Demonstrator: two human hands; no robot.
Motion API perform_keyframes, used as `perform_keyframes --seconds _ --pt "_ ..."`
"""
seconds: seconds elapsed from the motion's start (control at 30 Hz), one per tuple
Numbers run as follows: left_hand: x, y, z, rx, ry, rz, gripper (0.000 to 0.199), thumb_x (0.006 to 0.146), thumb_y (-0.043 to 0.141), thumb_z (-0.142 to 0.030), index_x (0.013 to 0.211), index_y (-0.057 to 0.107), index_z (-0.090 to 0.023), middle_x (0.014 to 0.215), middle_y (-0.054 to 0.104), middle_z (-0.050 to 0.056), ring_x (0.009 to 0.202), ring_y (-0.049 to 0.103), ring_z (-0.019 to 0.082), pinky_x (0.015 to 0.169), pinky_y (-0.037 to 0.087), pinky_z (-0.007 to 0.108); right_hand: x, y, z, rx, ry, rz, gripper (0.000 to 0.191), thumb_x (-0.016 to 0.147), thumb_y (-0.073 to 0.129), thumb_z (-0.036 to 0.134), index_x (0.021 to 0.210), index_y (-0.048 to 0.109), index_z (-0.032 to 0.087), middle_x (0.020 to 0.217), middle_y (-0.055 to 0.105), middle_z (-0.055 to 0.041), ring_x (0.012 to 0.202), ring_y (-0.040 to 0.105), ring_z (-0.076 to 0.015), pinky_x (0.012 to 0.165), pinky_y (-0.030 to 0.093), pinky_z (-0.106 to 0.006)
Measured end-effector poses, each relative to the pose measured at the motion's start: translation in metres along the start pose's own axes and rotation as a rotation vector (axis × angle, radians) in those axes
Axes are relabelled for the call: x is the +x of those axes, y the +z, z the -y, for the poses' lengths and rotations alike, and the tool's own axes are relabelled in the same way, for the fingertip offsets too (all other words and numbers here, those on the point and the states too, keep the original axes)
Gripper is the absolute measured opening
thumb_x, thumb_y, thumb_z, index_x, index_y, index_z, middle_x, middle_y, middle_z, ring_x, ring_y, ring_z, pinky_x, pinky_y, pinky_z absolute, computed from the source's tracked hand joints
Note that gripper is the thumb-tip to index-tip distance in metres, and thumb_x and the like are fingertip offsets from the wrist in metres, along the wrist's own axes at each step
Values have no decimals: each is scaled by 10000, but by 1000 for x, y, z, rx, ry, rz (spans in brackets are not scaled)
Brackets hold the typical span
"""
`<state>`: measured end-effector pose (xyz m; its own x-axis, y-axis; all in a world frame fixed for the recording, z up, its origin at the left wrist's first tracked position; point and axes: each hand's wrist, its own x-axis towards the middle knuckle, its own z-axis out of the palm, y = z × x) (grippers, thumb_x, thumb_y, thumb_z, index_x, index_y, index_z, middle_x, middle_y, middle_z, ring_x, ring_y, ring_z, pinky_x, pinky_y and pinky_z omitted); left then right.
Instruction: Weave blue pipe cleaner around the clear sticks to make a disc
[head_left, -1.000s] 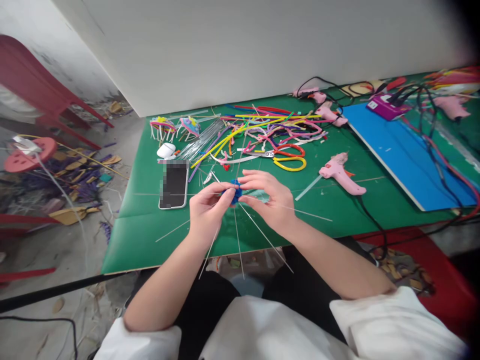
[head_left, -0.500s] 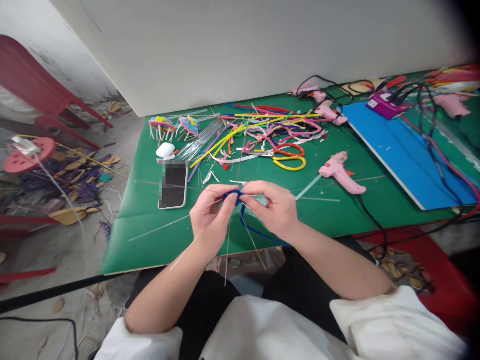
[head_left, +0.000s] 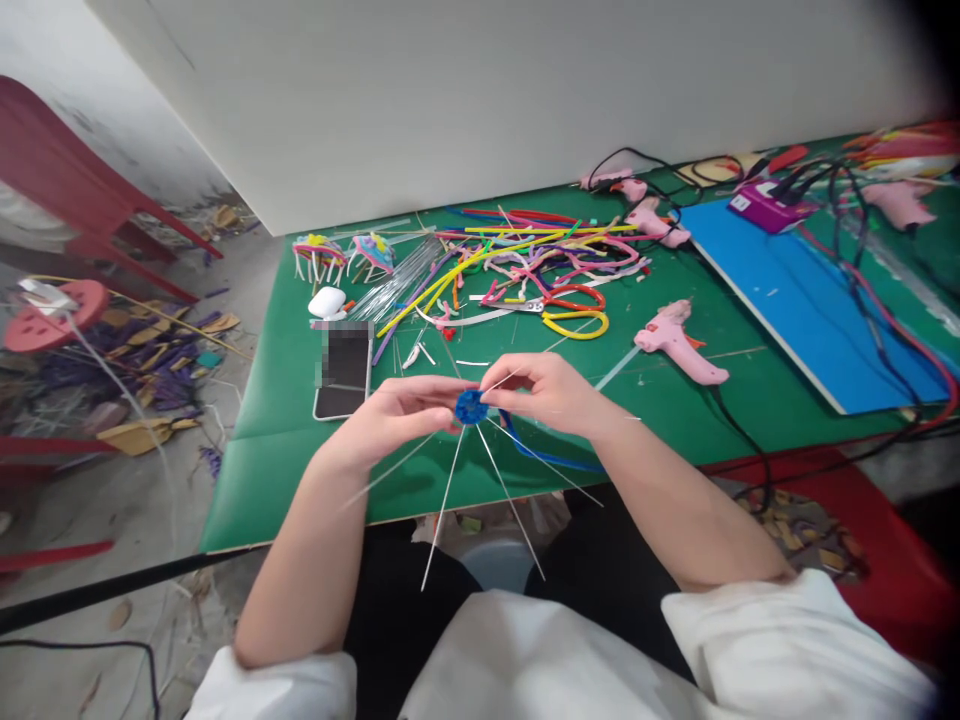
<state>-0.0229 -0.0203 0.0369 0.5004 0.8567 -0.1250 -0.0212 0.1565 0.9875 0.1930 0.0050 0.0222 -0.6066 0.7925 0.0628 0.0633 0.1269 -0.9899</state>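
Observation:
Between my hands, over the near part of the table, is a small round blue disc (head_left: 471,407) of fuzzy pipe cleaner with thin pale wire spokes (head_left: 448,500) radiating from it. My left hand (head_left: 401,410) holds the disc's left side, thumb in front and fingers behind. At its upper right edge, the thumb and fingers of my right hand (head_left: 541,392) are pinched. A loose blue pipe cleaner tail (head_left: 551,460) trails from the disc under my right hand toward the table edge.
Scissors (head_left: 574,312), a tangle of coloured pipe cleaners (head_left: 525,255), and a bundle of clear wires (head_left: 401,280) lie beyond my hands. A phone (head_left: 345,370) is left; a pink glue gun (head_left: 682,345) with a cord and a blue board (head_left: 810,310) are right.
The blue disc has tipped to show its round face, and its spokes have swung. My left fingers have straightened, and my right hand has shifted slightly to the disc's upper right edge.

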Motion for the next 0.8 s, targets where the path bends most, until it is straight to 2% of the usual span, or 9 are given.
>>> perform_keyframes --seconds 0.13,0.27,0.37,0.5,0.67,0.8 --pt "5 12 3 86 -89 -145 243 689 737 -286 897 688 -169 756 716 33 684 680 153 616 567 231 1 0 -2 -62 31 47 183 783 623 354 851 633 184 768 644 1 614 604 -101 589 498 -254" --pt "9 18 8 70 -105 -225 253 682 741 -280 885 645 -163 671 692 3 648 683 139 596 568 210 3 2 0 -114 33 -21 178 785 620 353 828 624 181 812 647 -13 759 608 -129 715 486 -284" --pt "12 21 11 50 -51 -304 239 673 747 -277 843 639 -148 662 684 4 616 679 133 576 568 206 3 3 0 18 107 -25 168 794 613 326 886 586 189 818 628 -3 706 617 -114 687 496 -281" --pt "14 24 15 68 96 -445 201 690 731 -266 841 666 -150 659 677 5 576 660 111 553 563 191 4 3 -1 124 149 -28 225 781 626 275 987 578 198 819 617 11 577 595 -77 597 499 -256" --pt "14 29 17 116 146 -474 179 705 712 -265 845 695 -154 693 695 26 565 651 115 551 570 212 3 6 2 -24 63 -217 143 733 675 289 824 658 179 769 669 1 670 603 -107 601 480 -242" --pt "14 31 19 131 163 -490 167 713 708 -269 846 707 -168 710 703 25 552 644 105 534 560 197 -1 9 8 -163 16 -272 109 753 654 285 768 688 182 753 689 -3 702 618 -124 627 472 -248"
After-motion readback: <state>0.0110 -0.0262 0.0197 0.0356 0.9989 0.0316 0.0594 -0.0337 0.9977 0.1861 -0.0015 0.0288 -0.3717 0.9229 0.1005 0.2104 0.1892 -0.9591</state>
